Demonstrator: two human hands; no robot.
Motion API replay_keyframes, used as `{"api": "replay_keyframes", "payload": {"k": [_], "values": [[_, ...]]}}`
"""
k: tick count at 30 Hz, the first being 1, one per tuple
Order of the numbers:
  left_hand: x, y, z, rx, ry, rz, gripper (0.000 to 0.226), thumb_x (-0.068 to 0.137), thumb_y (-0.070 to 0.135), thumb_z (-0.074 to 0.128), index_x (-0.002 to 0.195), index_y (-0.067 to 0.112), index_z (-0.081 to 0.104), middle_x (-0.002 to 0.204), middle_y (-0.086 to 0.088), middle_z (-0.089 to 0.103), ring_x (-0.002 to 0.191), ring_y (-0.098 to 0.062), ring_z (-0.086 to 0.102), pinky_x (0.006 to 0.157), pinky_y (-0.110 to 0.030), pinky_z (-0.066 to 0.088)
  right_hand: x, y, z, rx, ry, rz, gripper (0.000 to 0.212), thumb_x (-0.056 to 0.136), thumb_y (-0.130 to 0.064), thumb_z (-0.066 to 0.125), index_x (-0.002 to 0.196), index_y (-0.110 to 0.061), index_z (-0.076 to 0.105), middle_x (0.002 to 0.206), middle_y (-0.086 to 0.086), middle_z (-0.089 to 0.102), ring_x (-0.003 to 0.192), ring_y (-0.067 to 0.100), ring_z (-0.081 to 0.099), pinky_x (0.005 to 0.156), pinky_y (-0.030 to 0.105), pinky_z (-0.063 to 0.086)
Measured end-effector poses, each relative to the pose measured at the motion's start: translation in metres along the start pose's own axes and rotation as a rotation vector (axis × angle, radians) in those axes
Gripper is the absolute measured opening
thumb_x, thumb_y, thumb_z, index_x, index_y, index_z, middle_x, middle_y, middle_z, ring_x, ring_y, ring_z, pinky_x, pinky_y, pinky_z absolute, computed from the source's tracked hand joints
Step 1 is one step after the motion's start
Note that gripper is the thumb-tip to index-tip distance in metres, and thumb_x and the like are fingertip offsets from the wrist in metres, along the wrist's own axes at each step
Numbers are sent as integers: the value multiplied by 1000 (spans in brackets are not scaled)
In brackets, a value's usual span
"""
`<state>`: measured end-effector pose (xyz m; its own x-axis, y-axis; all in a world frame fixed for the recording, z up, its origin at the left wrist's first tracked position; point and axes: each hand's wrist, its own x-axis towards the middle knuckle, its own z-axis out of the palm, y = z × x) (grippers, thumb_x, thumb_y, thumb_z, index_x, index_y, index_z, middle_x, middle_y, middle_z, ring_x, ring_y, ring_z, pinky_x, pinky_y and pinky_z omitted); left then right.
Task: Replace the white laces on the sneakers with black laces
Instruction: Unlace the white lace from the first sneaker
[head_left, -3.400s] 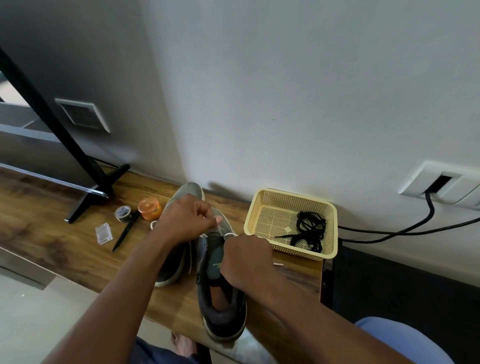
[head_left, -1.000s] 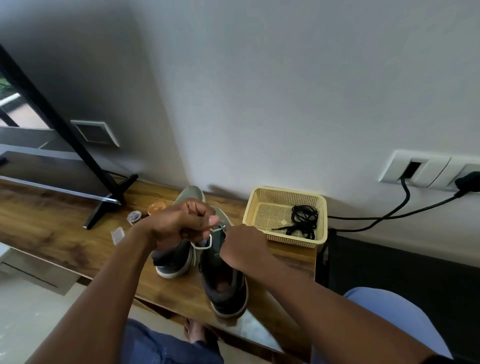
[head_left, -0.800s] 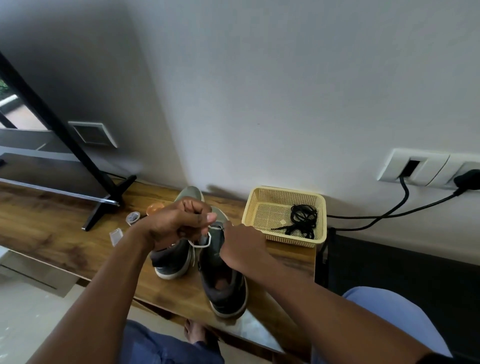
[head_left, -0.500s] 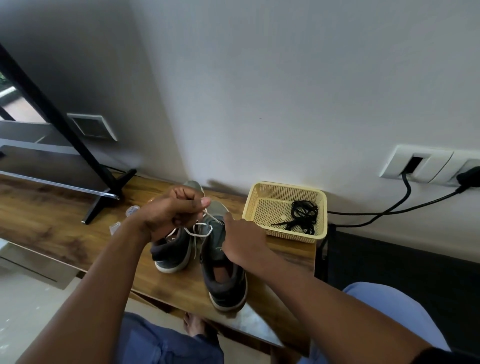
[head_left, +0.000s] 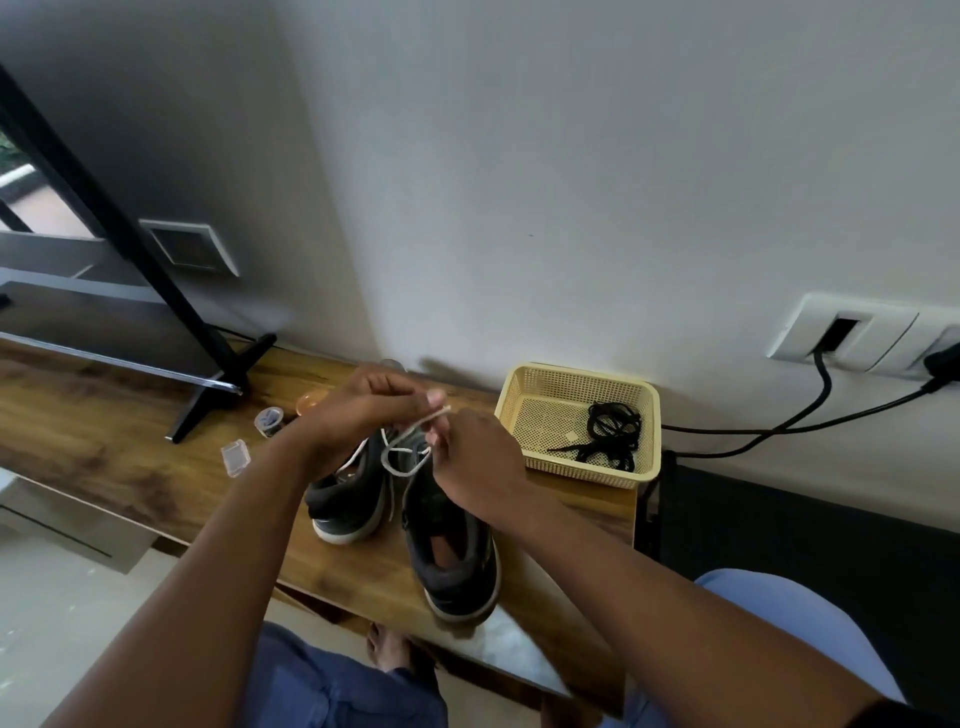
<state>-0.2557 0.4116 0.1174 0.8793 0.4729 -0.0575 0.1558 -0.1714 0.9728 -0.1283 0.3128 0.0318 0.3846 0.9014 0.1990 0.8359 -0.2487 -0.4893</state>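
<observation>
In the head view, two dark sneakers are seen side by side on a wooden table (head_left: 104, 447) at the centre of the frame, heels toward the viewer. Above the right-hand sneaker (head_left: 449, 551), a white lace (head_left: 408, 457) is held up in a loose loop. One strand is pinched by the curled fingers of the left hand (head_left: 358, 410), just left of centre, while the right hand (head_left: 475, 467) is closed on the lace beside it; which strand it holds is hidden by the knuckles. The lace appears to be lifted clear so that it can be drawn out of the eyelets. The left-hand sneaker (head_left: 348, 499) is partly covered by the left wrist, with a white lace showing on it. To the right of centre, a yellow mesh basket (head_left: 535, 395) is placed against the wall, and a bundle of black laces (head_left: 613, 436) is kept inside it, probably within reach for rethreading. At the left of the frame, small containers (head_left: 270, 421) and a black stand (head_left: 208, 364) are seen on the table.
</observation>
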Motion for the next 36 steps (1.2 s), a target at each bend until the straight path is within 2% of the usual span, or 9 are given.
{"api": "replay_keyframes", "payload": {"k": [6,8,11,14,17,23,26,31,36], "values": [[-8,-2,-1,186,-105,-89,48,102,48,58,89,10,84,100,-8,81,101,-31,74,91,-42,52,7,1,10,41,-162,140,39,98,-52,51,96,-18,71,101,10,70,96,34,68,69,35,50],[-8,-2,-2,179,-109,-101,50,102,53,55,92,14,85,104,-6,81,101,-27,73,85,-35,53,7,2,13,37,-157,163,41,93,-55,60,93,-16,72,98,9,71,95,33,69,68,34,49],[-5,-8,-3,280,46,-126,37,100,53,64,87,25,85,90,0,81,76,-7,70,68,-21,52,7,-1,13,67,-168,209,35,89,-50,67,94,-16,74,100,6,72,99,30,69,75,34,54],[-1,-24,-13,650,242,-220,28,97,37,72,72,26,78,69,5,76,61,-9,68,63,-29,53,8,-2,10,114,-173,270,24,85,-39,68,90,-16,74,104,4,70,100,29,67,76,33,52],[0,-32,-15,758,261,-401,22,95,24,71,73,22,77,62,5,75,52,-9,70,48,-21,49,10,-1,7,140,-193,263,15,87,-26,62,84,-13,68,102,9,69,99,32,67,76,35,54],[9,-36,8,963,207,-562,37,93,41,68,70,15,78,58,4,73,55,-12,71,66,-27,62,1,-1,10,34,-176,172,22,84,-28,65,103,-20,70,118,11,52,107,34,61,76,34,48],[17,-42,17,1009,253,-544,42,88,56,69,71,18,72,67,1,72,75,-22,73,76,-35,62,1,-4,16,-39,-128,144,21,85,-23,64,105,-18,70,120,12,51,110,34,58,71,34,43],[24,-55,24,1078,302,-541,34,77,50,74,67,25,53,69,5,53,78,-25,59,67,-31,43,4,-2,18,-5,-132,143,17,87,-20,59,99,-12,67,118,16,52,113,39,55,73,35,38],[27,-61,20,1056,308,-554,15,74,27,68,65,18,60,57,3,63,70,-21,65,53,-27,36,16,3,12,100,-185,200,23,89,-20,55,96,-2,68,115,22,56,111,39,54,82,37,43]]}}
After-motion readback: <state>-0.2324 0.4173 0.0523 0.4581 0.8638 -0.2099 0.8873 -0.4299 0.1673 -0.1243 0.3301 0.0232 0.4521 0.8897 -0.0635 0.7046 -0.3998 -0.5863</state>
